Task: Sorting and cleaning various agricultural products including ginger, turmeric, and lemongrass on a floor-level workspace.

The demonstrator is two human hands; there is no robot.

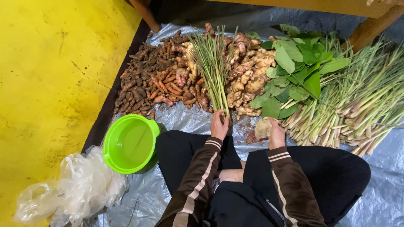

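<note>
My left hand (219, 125) grips the base of a bundle of thin green lemongrass stalks (212, 67), which fans out upright over the root piles. My right hand (275, 133) holds a pale knobbly piece of ginger (263, 128) just above my right knee. Both arms are in brown sleeves with pale stripes. I sit cross-legged in dark trousers on a grey plastic sheet (378, 185).
Ahead lie dark turmeric roots (141, 82), ginger pile (248, 71), green leaves (296, 71) and a lemongrass heap (362, 105). A green plastic bowl (130, 143) sits at my left, clear plastic bags (71, 189) beside it. Yellow floor (46, 75) left; wooden legs (145, 14) behind.
</note>
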